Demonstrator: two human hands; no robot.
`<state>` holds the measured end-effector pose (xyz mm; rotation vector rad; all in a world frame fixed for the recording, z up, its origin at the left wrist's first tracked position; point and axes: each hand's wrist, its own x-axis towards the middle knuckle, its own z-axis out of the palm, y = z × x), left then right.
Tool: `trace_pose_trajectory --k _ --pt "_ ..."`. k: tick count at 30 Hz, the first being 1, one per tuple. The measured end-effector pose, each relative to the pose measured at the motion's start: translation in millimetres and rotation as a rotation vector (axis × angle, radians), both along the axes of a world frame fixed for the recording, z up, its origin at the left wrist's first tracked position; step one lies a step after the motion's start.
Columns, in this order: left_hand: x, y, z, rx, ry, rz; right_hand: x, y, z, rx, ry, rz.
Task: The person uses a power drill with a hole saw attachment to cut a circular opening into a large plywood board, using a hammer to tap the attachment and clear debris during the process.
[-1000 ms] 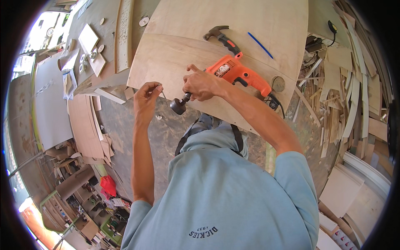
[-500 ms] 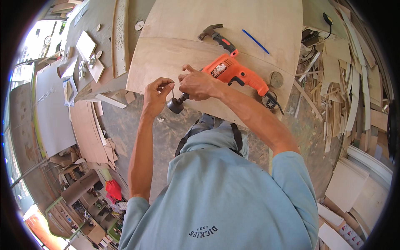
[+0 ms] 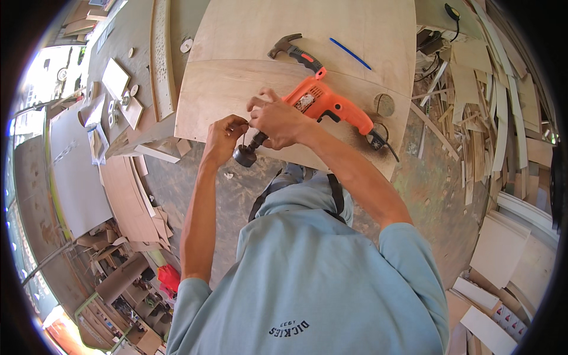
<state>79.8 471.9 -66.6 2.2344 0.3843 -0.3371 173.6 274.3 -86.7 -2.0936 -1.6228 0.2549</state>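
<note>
An orange electric drill (image 3: 340, 105) lies on its side on a plywood sheet (image 3: 231, 77), its front end toward me. My right hand (image 3: 279, 123) is closed around the drill's front, near the chuck. A dark round hole saw (image 3: 244, 157) is fitted there and sticks out past the sheet's near edge. Just left of it, my left hand (image 3: 222, 141) pinches a thin rod-like piece (image 3: 244, 137) between thumb and fingers, beside the hole saw. Whether the rod touches the chuck cannot be made out. My right fingers partly hide the chuck.
Beyond the drill lie a claw hammer (image 3: 297, 53) and a blue pen (image 3: 350, 53). A round cut-out mark (image 3: 384, 105) shows near the drill's cord (image 3: 377, 140). Wood offcuts (image 3: 473, 112) are heaped at the right; boards (image 3: 127, 195) lean at the left.
The view has shifted a little, so the sheet and tools sit slightly further left. My left fingertips and my right hand have come closer together. Both hands keep their hold.
</note>
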Motion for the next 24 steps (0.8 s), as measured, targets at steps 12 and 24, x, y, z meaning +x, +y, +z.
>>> trace_pose_trajectory --k 12,24 --pt "1.7 2.2 -2.7 -0.012 -0.041 -0.104 82.5 -40.3 -12.9 0.231 0.014 -0.760" --pt "-6.1 0.5 -2.5 -0.004 0.073 -0.132 117.6 -29.5 -50.4 -0.259 0.071 -0.900"
